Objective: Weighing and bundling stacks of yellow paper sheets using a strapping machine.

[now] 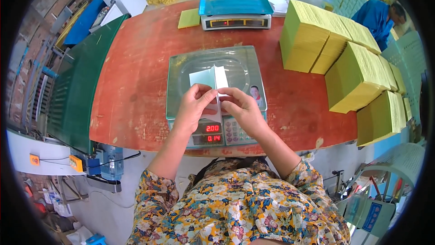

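Observation:
Both hands meet at a thin white folded paper held over the pan of a digital scale. My left hand is closed on the paper's left side, thumb and index finger pinching near the fold. My right hand pinches the same fold from the right, fingertips almost touching the left ones. A pale bluish-white flap spreads to the left of the upright fold, and a narrow strip hangs below it. Beneath the hands, the scale's red-lit display and its keypad face me.
At the far side of the red table stands a second scale with a blue tray, beside a small yellow pad. Tall yellow paper stacks line the right edge. A person in blue is beyond them. Green machinery flanks the left.

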### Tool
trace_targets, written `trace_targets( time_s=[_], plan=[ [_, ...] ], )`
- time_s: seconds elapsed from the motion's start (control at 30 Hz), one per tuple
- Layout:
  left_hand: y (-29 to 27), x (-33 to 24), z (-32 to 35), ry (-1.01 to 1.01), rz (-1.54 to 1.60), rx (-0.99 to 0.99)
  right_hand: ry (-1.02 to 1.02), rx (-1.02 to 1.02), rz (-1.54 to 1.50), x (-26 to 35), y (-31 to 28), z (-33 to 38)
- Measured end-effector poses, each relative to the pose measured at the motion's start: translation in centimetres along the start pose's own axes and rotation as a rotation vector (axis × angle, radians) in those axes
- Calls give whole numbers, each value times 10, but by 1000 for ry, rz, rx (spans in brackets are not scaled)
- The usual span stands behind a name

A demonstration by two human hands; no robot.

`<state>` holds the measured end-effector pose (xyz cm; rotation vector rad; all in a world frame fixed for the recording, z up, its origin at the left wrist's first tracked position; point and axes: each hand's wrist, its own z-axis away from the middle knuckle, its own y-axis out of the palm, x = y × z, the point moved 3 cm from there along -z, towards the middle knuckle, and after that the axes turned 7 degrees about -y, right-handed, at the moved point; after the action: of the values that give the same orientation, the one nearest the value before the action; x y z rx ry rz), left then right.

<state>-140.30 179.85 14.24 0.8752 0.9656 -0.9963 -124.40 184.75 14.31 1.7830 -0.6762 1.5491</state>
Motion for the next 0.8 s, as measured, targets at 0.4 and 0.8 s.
trace_targets(
  time_s=[0.4, 0.8],
  plan=[
    [0, 4, 2, 6, 77, 11, 17, 7, -87, -6, -3, -1],
    [10, 12, 8, 187, 7, -258, -87, -65, -1, -7, -4, -2]
  ],
)
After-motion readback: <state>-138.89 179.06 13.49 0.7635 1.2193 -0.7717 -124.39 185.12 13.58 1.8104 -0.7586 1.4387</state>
